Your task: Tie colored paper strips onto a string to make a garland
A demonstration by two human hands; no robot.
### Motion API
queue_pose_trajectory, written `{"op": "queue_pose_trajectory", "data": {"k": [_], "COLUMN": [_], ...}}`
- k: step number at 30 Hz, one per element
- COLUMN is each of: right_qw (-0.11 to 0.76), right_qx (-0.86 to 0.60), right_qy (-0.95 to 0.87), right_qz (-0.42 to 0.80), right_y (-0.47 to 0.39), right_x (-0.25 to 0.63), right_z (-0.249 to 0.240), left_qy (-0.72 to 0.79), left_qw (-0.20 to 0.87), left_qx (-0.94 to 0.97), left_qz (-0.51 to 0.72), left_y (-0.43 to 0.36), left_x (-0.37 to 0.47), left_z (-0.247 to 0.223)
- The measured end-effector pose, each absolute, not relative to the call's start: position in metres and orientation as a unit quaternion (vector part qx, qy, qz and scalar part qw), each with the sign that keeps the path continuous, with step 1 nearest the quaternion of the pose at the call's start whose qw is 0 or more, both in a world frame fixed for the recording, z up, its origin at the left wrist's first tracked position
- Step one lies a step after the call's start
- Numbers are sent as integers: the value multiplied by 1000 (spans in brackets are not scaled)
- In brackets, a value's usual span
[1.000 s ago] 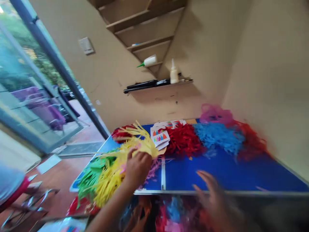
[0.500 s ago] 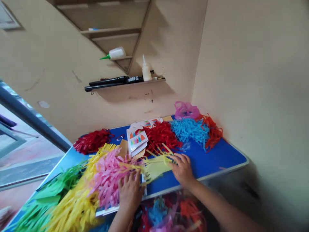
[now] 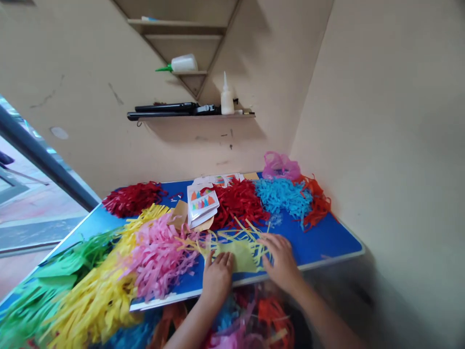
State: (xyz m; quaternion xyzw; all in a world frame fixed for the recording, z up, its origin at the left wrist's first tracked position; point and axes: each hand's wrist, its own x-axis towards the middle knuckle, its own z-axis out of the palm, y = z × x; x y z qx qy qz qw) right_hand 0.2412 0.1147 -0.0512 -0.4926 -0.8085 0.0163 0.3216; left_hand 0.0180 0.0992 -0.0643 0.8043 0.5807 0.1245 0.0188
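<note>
A pale yellow fringed paper sheet (image 3: pixel 242 257) lies on the blue table near its front edge, its cut strips spreading out to both sides. My left hand (image 3: pixel 218 276) rests with fingers outstretched on the sheet's left part. Over the right-hand strips is my right hand (image 3: pixel 281 261), its fingers apart and touching or just above them. Left of my left hand sits a heap of pink fringed paper (image 3: pixel 162 257), and some yellow strips reach its edge.
Yellow (image 3: pixel 98 295) and green fringes (image 3: pixel 61 271) cover the table's left side. Behind are red fringes (image 3: pixel 240 203), printed cards (image 3: pixel 202 203), blue fringes (image 3: pixel 285 196) and a pink plastic bag (image 3: pixel 279 166). A wall shelf (image 3: pixel 199 116) holds a glue bottle (image 3: pixel 227 99).
My left hand has moved right, from beside the pink heap onto the yellow sheet. The sheet's strips are more spread out around my right hand. The view has shifted slightly.
</note>
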Motion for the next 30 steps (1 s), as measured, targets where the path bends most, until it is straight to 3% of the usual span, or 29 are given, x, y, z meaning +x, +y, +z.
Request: {"op": "queue_pose_trajectory", "data": {"k": [3,5,8,13,17,23,27,30], "right_qw": [261,229,269,309,338,312,277,247], "right_qx": [-439,-502,-595,-402,-415,-387,-400,-405], "right_qy": [-858,-832,-757,-860,-842,-863,-870,-877], "right_qz": [60,65,29,53,65,86,78,75], "right_y": [118,127,135,120,129,135,128,130], "right_x": [216,209,216,216,215,224,220,224], "right_z": [-50,-50,-49,-65,-87,-93,-90,-86], "left_qy": [571,569,573,587,616,620,510,524], "left_qw": [14,9,1,-15,-46,-120,-9,80], "left_qx": [813,816,813,801,778,769,847,834], "left_qz": [112,106,105,118,117,97,151,154], "left_y": [93,91,92,99,98,69,66,81], "left_x": [28,31,33,31,-3,-46,0,28], "left_z": [-67,-67,-65,-57,-50,-23,-14,-29]}}
